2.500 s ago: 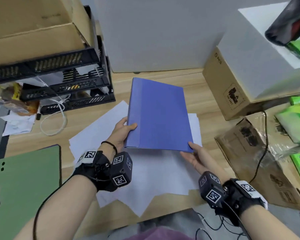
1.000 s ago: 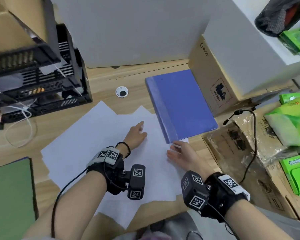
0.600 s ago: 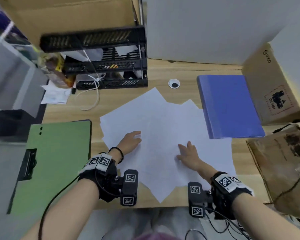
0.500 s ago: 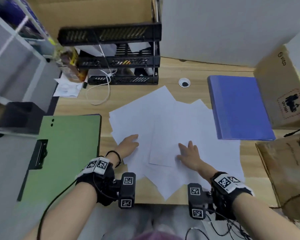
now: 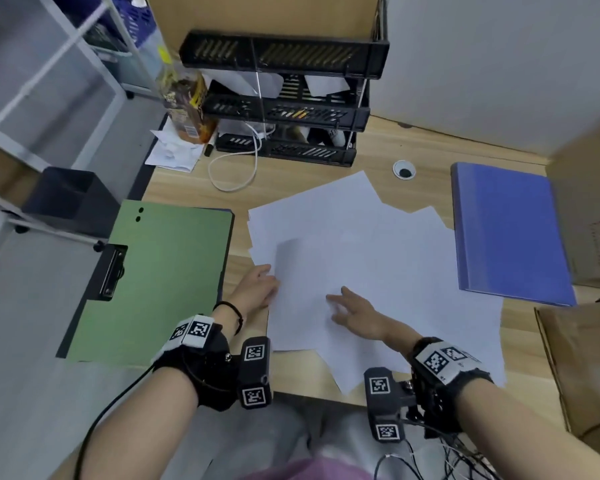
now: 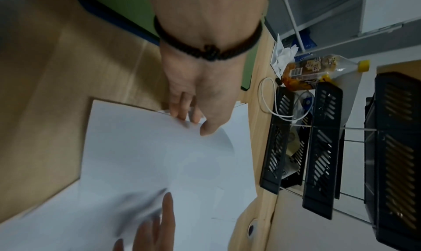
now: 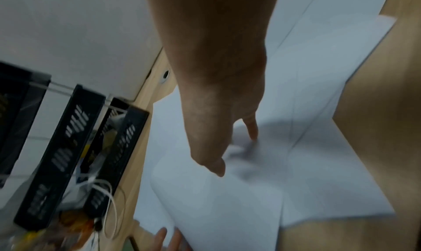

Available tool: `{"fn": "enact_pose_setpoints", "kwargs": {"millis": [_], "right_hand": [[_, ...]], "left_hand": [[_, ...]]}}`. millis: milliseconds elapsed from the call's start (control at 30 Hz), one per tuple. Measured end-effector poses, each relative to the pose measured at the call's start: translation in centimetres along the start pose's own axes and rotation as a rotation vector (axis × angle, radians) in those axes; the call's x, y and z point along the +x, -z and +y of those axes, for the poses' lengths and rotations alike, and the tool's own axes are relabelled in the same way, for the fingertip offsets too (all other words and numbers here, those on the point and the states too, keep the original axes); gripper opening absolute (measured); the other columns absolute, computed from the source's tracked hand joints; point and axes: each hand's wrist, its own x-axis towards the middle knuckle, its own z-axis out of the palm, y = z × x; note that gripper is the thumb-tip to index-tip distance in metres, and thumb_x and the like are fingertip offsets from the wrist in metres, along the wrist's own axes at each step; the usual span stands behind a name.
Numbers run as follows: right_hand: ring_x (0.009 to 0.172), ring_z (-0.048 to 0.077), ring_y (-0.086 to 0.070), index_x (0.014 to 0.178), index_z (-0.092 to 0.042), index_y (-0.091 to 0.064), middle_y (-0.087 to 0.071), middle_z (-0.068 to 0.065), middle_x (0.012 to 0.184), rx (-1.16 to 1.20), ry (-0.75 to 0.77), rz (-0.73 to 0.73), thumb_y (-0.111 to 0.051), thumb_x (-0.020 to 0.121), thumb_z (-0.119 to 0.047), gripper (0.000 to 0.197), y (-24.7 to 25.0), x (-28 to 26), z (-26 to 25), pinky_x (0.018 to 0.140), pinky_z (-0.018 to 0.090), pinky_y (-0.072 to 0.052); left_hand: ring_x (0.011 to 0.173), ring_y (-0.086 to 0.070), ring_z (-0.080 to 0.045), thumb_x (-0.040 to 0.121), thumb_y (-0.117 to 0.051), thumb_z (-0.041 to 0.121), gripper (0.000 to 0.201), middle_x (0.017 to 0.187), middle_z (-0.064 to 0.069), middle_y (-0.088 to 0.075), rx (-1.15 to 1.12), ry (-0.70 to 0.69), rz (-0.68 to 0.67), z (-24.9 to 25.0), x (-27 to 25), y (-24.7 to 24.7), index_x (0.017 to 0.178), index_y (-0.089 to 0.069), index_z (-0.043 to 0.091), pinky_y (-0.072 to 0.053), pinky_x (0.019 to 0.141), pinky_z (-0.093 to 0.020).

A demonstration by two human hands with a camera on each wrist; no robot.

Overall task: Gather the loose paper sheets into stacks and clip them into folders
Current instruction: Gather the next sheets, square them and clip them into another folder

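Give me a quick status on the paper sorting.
Left hand pinching top sheet's edge. Right hand flat on it. Papers unstacked; green folder and blue folder closed. Nothing blocking.

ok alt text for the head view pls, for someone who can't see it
Two hands work a spread of loose white sheets on a wooden desk: the left hand at a sheet's left edge, the right hand flat on top. A green clipboard lies left, a blue folder right, black trays behind.

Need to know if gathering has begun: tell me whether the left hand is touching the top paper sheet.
Touching. The left wrist view shows the left hand pinching the lifted edge of the top paper sheet, thumb above and fingers beneath.
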Motion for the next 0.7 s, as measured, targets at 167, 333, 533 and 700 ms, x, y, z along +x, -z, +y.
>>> {"fn": "enact_pose_setpoints", "kwargs": {"millis": [167,333,533,700], "right_hand": [[0.121,0.023,-0.048,0.142,-0.013,-0.044,-0.044,0.009,0.146,0.388,-0.106,0.169,-0.041,0.102,-0.016,0.04,4.5,-2.3,3.2,0.093,0.03,-0.042],[0.116,0.021,-0.046,0.145,-0.016,-0.036,-0.041,0.004,0.141,0.653,-0.244,0.413,-0.045,0.1,-0.017,0.046,5.5,-3.7,9.6,0.092,0.031,-0.034],[0.129,0.032,-0.042,0.148,-0.011,-0.031,-0.032,0.013,0.151,0.765,-0.492,0.578,-0.048,0.098,-0.017,0.053,5.1,-5.5,14.7,0.097,0.04,-0.04],[0.134,0.033,-0.037,0.145,-0.011,-0.038,-0.033,0.009,0.151,0.665,-0.479,0.533,-0.052,0.094,-0.021,0.053,4.3,-5.1,14.9,0.111,0.05,-0.035]], "left_hand": [[0.088,-0.058,-0.022,0.09,-0.057,0.01,0.054,0.123,-0.008,-0.057,0.031,-0.056,-0.005,3.0,1.2,-2.2,0.141,-0.039,0.012,-0.045,0.074,-0.03],[0.133,-0.04,-0.026,0.091,-0.056,0.008,0.053,0.147,-0.01,-0.039,0.181,-0.021,0.007,5.1,2.8,-4.7,0.142,-0.038,0.008,-0.036,0.109,-0.037],[0.128,-0.047,-0.029,0.088,-0.059,0.012,0.052,0.141,-0.01,-0.046,0.269,0.003,-0.038,6.0,4.1,-7.1,0.138,-0.044,0.01,-0.038,0.108,-0.042],[0.119,-0.054,-0.03,0.082,-0.066,0.016,0.056,0.135,-0.013,-0.051,0.244,0.016,-0.076,6.4,4.8,-8.6,0.135,-0.045,0.014,-0.047,0.094,-0.039]]}}
